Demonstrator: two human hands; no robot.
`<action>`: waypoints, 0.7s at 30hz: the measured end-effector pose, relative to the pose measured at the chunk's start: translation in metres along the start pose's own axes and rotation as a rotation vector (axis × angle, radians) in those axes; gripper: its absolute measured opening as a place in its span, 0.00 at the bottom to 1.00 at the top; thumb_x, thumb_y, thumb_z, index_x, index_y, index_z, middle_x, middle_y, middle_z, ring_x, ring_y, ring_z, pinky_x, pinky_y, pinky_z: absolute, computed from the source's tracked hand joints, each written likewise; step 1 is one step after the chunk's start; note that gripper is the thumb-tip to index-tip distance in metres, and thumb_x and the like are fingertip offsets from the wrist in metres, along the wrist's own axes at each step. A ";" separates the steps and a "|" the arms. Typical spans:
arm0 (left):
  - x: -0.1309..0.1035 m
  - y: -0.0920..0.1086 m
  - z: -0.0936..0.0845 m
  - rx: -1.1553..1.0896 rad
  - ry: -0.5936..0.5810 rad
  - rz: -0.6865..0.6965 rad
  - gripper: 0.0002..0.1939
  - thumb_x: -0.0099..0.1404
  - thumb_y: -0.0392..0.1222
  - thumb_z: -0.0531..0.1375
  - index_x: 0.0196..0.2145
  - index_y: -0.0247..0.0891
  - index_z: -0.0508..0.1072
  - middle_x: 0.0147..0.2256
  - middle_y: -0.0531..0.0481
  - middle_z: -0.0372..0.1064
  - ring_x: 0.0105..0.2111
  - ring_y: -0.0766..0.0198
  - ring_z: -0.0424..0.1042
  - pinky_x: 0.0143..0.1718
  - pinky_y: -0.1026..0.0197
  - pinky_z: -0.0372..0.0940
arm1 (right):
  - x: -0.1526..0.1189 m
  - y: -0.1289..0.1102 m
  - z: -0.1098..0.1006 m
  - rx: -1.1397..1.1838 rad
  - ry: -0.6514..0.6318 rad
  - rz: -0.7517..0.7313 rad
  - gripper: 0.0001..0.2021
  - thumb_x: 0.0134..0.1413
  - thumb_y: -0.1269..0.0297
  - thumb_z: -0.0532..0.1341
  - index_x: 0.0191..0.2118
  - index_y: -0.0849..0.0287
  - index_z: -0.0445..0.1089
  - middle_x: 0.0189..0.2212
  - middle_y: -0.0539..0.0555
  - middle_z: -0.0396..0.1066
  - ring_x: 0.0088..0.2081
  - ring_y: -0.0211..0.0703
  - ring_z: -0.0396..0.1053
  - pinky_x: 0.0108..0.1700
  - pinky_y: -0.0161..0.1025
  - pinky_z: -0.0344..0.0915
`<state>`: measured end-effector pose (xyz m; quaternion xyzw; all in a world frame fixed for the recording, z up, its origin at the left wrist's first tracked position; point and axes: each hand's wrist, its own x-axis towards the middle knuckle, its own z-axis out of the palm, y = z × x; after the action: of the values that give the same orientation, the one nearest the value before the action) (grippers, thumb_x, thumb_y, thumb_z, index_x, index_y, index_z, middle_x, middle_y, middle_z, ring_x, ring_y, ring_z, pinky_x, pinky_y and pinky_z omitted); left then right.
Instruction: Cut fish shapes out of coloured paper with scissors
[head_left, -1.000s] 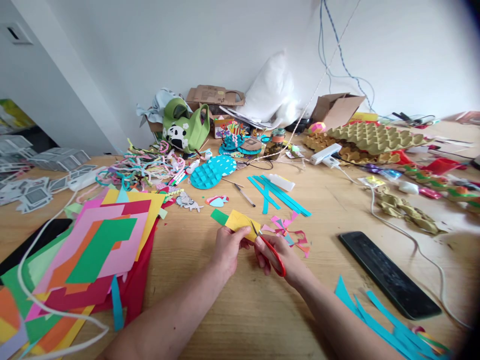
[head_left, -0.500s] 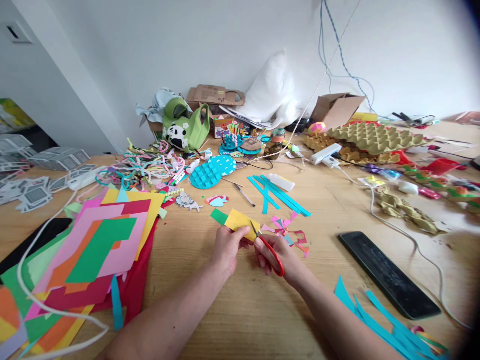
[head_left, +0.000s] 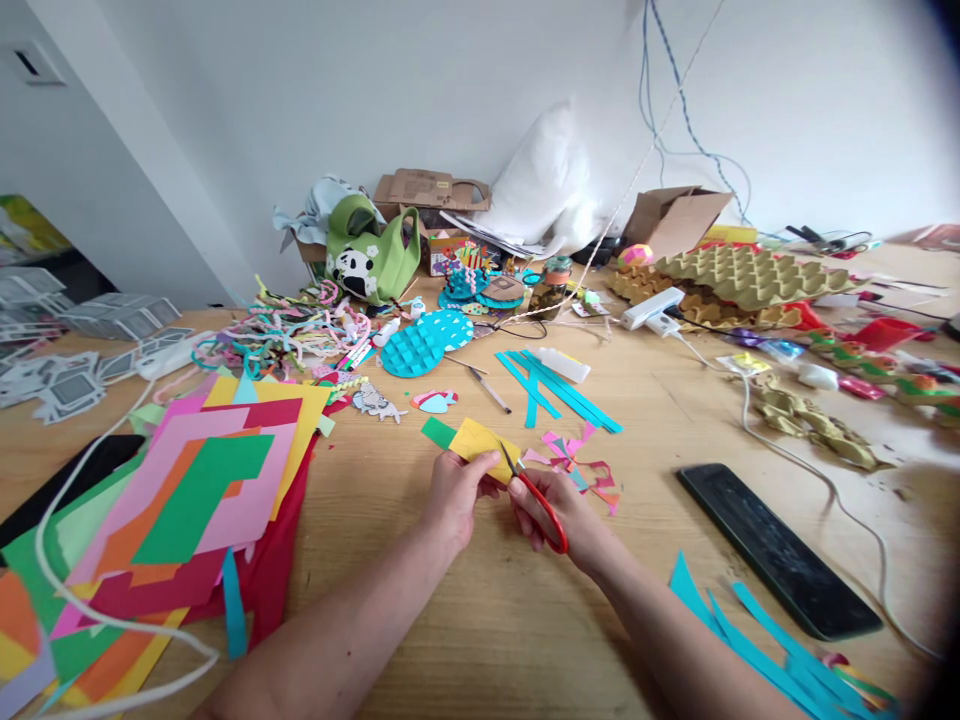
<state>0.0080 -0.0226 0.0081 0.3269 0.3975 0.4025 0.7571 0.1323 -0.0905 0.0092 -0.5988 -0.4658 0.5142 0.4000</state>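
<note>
Probably light and bendy, yellow paper point(head_left: 474, 439) wants holding by its near edge — my left grip point(head_left: 454, 492) seemingly pinches there; my right grip point(head_left: 576, 508) holds red scissors point(head_left: 559, 535).

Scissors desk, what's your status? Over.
Left hand pinching yellow paper. Right hand holding red-handled scissors, blades at the paper. Paper scraps lie just beyond.

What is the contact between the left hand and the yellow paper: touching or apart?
Touching. The head view shows the left hand gripping the lower edge of the yellow paper, its thumb lying over the paper's face.
</note>
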 end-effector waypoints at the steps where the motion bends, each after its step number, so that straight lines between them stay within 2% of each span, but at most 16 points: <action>1: 0.001 0.000 0.000 -0.002 0.004 0.001 0.14 0.43 0.42 0.70 0.27 0.33 0.75 0.25 0.49 0.73 0.23 0.66 0.68 0.23 0.64 0.60 | 0.000 0.000 0.000 0.001 0.000 0.000 0.26 0.48 0.36 0.63 0.25 0.57 0.61 0.13 0.46 0.64 0.12 0.33 0.60 0.15 0.31 0.50; 14: 0.000 0.000 0.000 0.069 0.015 0.051 0.10 0.45 0.41 0.67 0.25 0.34 0.73 0.23 0.52 0.69 0.21 0.69 0.64 0.22 0.65 0.56 | 0.001 0.000 0.000 -0.008 0.015 0.007 0.26 0.48 0.37 0.63 0.23 0.56 0.60 0.14 0.47 0.66 0.13 0.34 0.62 0.16 0.31 0.53; 21: -0.001 0.002 0.001 0.069 0.015 0.049 0.10 0.44 0.41 0.67 0.24 0.35 0.73 0.23 0.52 0.69 0.21 0.69 0.63 0.22 0.65 0.56 | 0.001 0.000 -0.001 -0.011 0.006 0.010 0.26 0.47 0.36 0.63 0.25 0.57 0.61 0.13 0.46 0.65 0.12 0.34 0.60 0.15 0.31 0.50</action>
<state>0.0083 -0.0228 0.0104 0.3595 0.4088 0.4095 0.7320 0.1330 -0.0893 0.0088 -0.6048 -0.4643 0.5118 0.3958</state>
